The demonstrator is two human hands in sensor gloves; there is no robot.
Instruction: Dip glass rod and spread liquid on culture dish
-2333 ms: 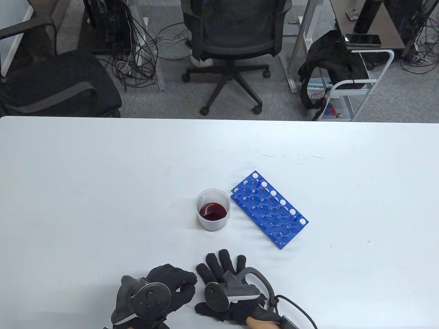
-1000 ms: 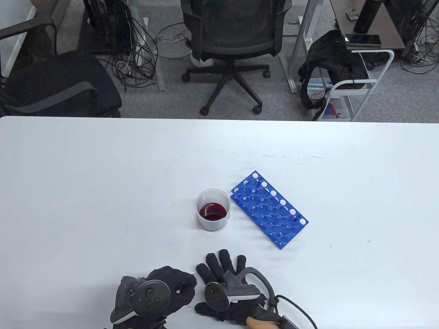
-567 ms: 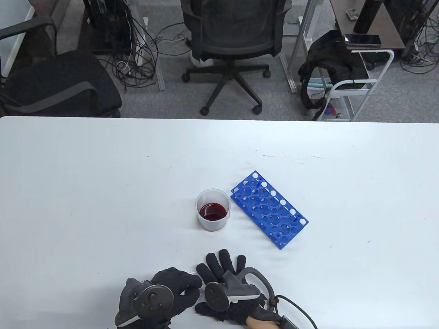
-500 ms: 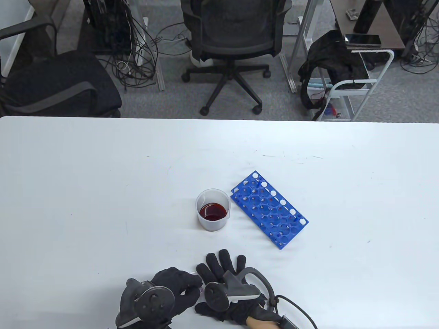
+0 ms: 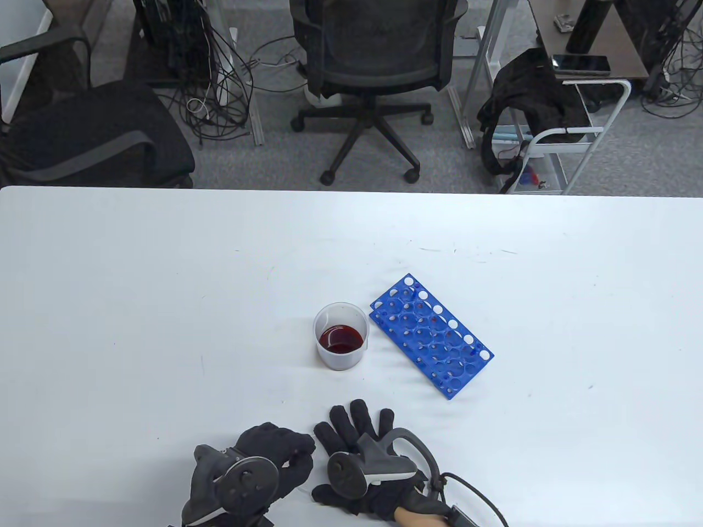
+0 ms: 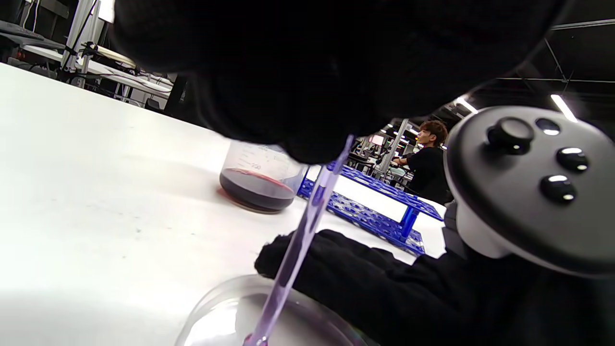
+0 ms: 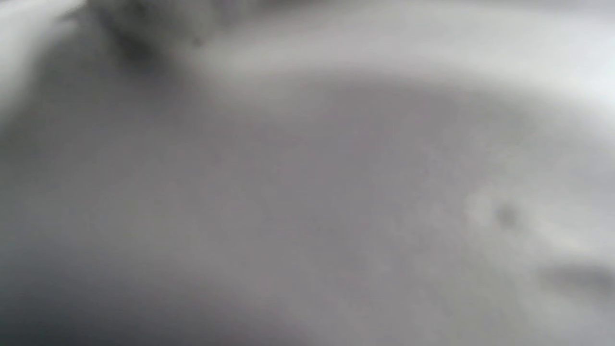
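Note:
My left hand (image 5: 274,453) grips a glass rod (image 6: 300,240) that slants down with its tip touching the inside of a clear culture dish (image 6: 211,317); the rod looks purple-tinted. In the table view the dish and rod are hidden under my hands. My right hand (image 5: 354,433) lies flat on the table with fingers spread, right beside the dish, and holds nothing; it also shows in the left wrist view (image 6: 365,274). A clear beaker (image 5: 340,336) with dark red liquid stands farther back at mid-table. The right wrist view is a grey blur.
A blue test tube rack (image 5: 431,335) lies just right of the beaker, with no tubes in it. The white table (image 5: 137,307) stretches wide to both sides. Office chairs and a cart stand beyond its far edge.
My left hand shifted slightly right toward the right hand, then back left, moving the rod over the dish. The right hand, beaker and rack have not moved.

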